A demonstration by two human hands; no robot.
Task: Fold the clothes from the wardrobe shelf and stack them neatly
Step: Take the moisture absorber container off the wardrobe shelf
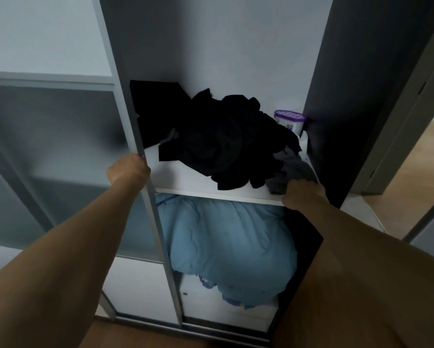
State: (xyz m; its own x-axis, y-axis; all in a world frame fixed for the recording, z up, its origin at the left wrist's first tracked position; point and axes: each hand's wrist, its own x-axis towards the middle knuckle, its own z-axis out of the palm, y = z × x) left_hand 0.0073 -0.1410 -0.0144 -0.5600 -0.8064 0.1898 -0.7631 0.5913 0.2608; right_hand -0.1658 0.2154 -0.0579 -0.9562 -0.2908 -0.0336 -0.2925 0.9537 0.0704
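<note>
Status: my left hand (129, 169) is wrapped round the edge of the sliding door (150, 197), fingertips hidden behind the frame. My right hand (302, 195) is at the front right of the shelf (180, 177), fingers curled into the grey garment (292, 172).

The black clothes (223, 141) are one tangled heap mid-shelf. It lies over the grey piece and overhangs toward the front lip.

Risks as I see them:
- If I pull the grey one straight out, the heap probably comes with it and goes off the edge, down past the blue duvet (226, 237).
- The purple-lidded tub (288, 119) sits just behind the heap at the back right, so snagged fabric could tip it.
- It's dim and everything is black on black, so I can't tell where one item ends.

I'd lift from the top and take one piece at a time.
</note>
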